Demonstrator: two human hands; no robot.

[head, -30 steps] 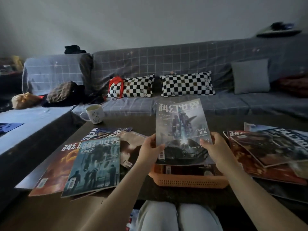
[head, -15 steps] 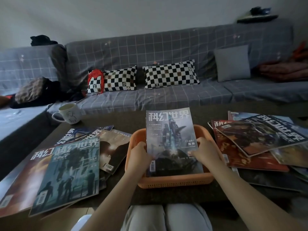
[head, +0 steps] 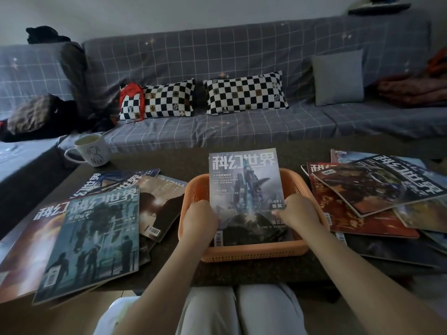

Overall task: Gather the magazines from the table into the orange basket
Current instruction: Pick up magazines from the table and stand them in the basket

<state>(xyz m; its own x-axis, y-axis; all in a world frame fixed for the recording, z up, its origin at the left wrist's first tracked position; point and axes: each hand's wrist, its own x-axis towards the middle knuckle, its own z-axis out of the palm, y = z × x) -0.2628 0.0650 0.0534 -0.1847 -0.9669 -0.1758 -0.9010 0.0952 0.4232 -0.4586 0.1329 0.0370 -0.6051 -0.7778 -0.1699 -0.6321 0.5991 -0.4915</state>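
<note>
An orange basket (head: 256,252) sits at the near edge of the dark table, right in front of me. A grey-blue magazine (head: 244,187) with white characters lies tilted inside it, its top edge sticking up past the far rim. My left hand (head: 199,221) grips its left edge and my right hand (head: 300,213) grips its right edge, both down inside the basket. A fanned pile of magazines (head: 94,228) lies on the table left of the basket. Another pile of magazines (head: 372,192) lies to its right.
A white mug (head: 90,152) stands at the table's far left corner. Behind the table runs a grey checked sofa (head: 242,122) with two black-and-white checkered pillows and a grey cushion. My knees (head: 237,308) are under the table's near edge.
Both hands have lowered the grey-blue magazine from upright above the basket down into it. The camera has tilted and shifted slightly.
</note>
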